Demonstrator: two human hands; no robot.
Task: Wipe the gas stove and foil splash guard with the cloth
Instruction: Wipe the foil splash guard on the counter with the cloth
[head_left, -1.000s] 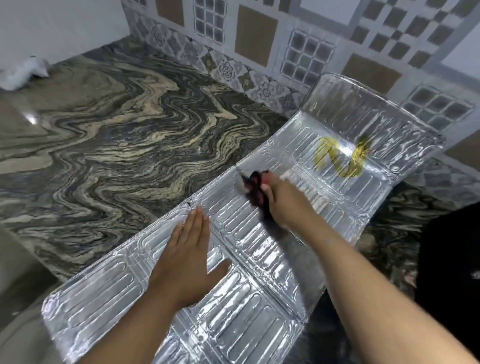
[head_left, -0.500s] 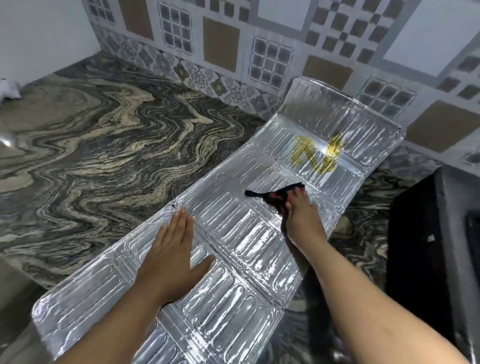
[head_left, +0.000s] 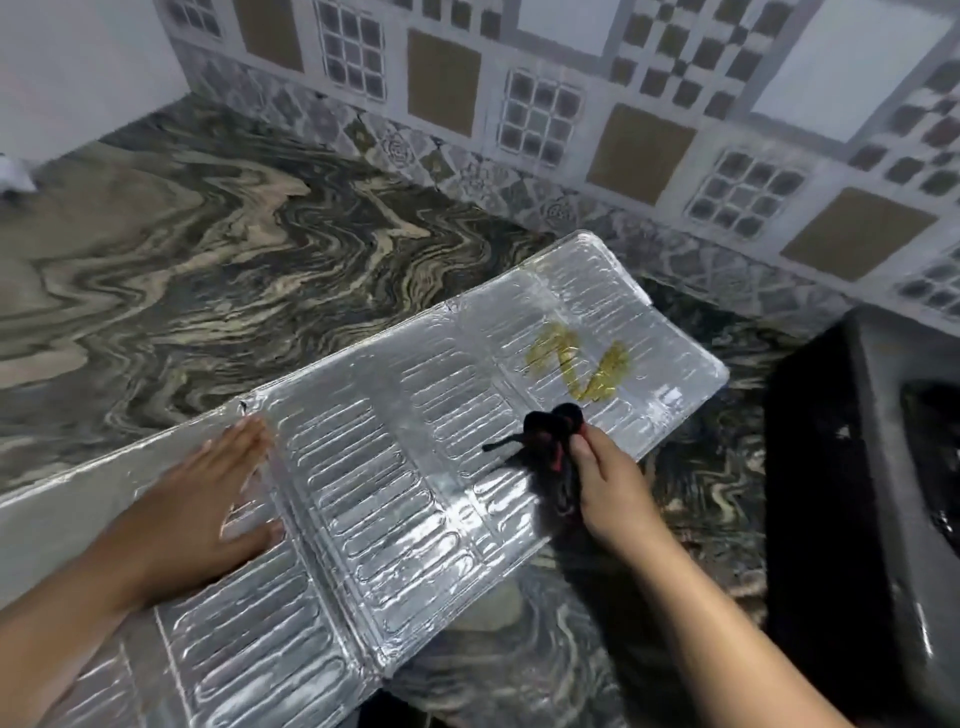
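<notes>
A ribbed foil splash guard (head_left: 395, 499) lies flat across the marble counter (head_left: 208, 291), running from lower left to upper right. A yellow greasy smear (head_left: 576, 364) marks its far right panel. My left hand (head_left: 208, 509) presses flat on the foil, fingers spread. My right hand (head_left: 608, 483) is shut on a small black cloth (head_left: 548, 431) with red trim, bunched against the foil just below the smear. The gas stove (head_left: 862, 493), dark and black, stands at the right edge, only partly in view.
A tiled wall (head_left: 571, 114) with patterned squares runs behind the counter. A white object (head_left: 13, 174) sits at the far left edge. The counter's front edge drops away under the foil's lower left end.
My right hand with the cloth has slid toward the far right panel, close to the yellow smear. My left hand stays pressed on the foil. The view has shifted right, showing more stove.
</notes>
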